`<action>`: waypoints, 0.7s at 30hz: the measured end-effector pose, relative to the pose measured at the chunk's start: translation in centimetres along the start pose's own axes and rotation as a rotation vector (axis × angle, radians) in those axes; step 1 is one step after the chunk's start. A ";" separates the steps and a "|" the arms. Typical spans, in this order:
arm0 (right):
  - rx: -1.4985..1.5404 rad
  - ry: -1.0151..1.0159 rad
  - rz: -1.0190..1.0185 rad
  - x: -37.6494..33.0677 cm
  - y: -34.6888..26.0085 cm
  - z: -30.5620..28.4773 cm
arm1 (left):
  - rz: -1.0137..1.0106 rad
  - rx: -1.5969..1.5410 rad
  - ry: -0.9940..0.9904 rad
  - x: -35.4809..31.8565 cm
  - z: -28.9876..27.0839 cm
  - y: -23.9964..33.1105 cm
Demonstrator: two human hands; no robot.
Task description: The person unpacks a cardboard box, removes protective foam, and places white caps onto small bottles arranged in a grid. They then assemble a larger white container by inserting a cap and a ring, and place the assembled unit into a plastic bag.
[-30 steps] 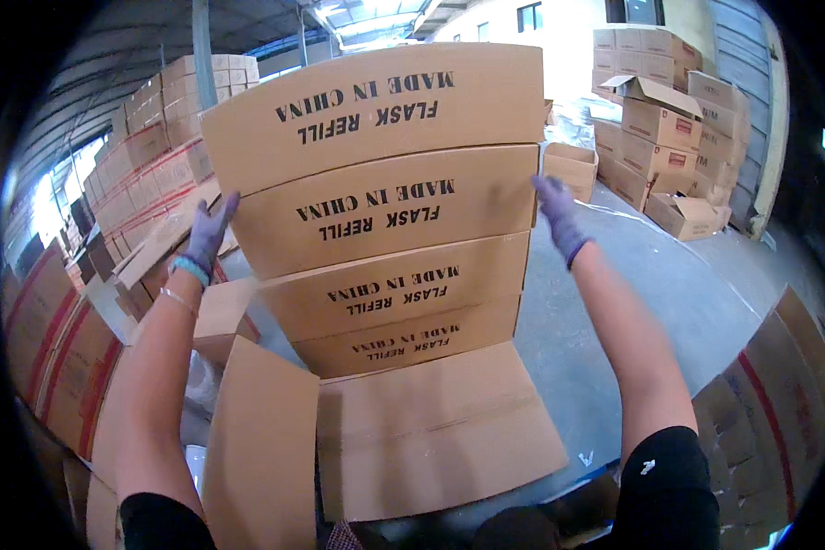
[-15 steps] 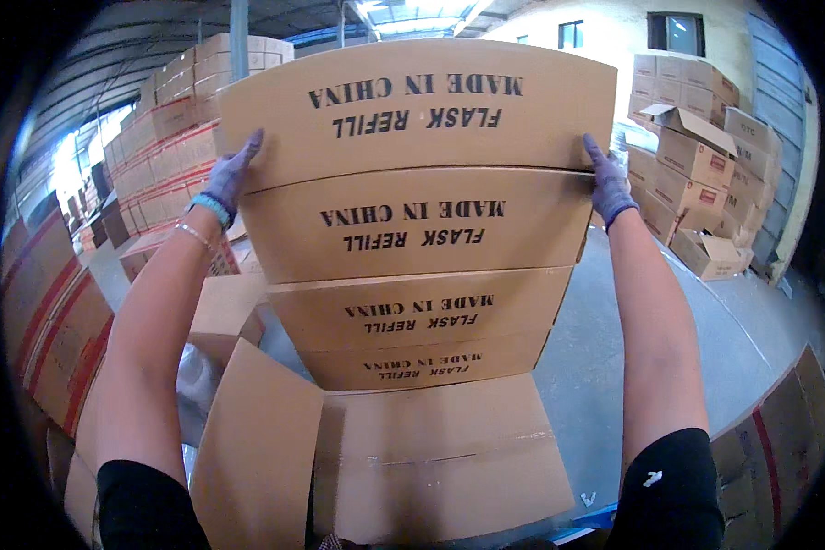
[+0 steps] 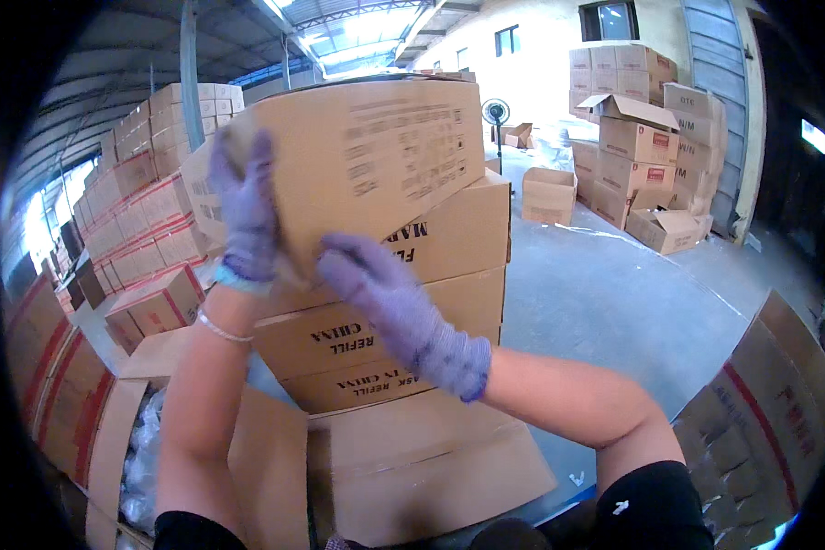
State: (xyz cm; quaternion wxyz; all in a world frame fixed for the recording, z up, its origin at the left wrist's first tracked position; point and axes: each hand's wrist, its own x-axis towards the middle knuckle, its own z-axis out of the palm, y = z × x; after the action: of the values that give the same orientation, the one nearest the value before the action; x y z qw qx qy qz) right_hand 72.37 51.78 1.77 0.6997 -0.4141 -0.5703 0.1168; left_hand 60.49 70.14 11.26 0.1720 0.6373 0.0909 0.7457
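A closed brown cardboard box [image 3: 385,147] sits turned at an angle on top of a stack of similar cartons [image 3: 449,298]. One of its printed side faces points toward me. My left hand [image 3: 247,211], in a pale purple knit glove, grips the box at its near left corner, its fingers somewhat blurred. At the lower near corner, my right hand [image 3: 399,307], gloved alike, has its fingertips curled against the bottom edge. In front of the stack lies an open carton's flap [image 3: 440,467].
At lower left an open carton holds clear plastic-wrapped items [image 3: 140,467]. Red-striped cartons [image 3: 156,307] are piled beyond it. Stacked boxes [image 3: 637,165], a standing fan [image 3: 495,113] and an open box [image 3: 548,195] stand farther back right. A red-lined carton [image 3: 752,422] is at near right.
The top box has turned from square-on to angled, showing another side. My right hand has moved from its right edge across to the lower near corner; my left hand remains at the left.
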 end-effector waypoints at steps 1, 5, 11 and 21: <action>0.218 -0.058 0.103 0.2 -0.3 -0.2 | -0.071 -0.099 -0.011 0.1 -2.9 0.6; 0.476 0.421 0.580 5.0 5.5 -4.8 | 0.148 0.150 -0.040 1.3 -7.1 3.0; 1.360 -0.048 0.395 9.4 11.0 -3.5 | 0.110 0.210 -0.412 3.8 -8.5 4.3; 1.363 0.113 0.444 -1.4 1.0 3.1 | -0.208 -0.391 -0.187 0.7 -17.1 9.3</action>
State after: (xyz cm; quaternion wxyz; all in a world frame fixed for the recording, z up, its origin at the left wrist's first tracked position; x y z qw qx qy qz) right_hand 69.47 52.90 0.11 0.7909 0.0029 -0.2359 0.5646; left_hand 42.32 63.23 12.25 0.3756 0.6455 -0.0064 0.6650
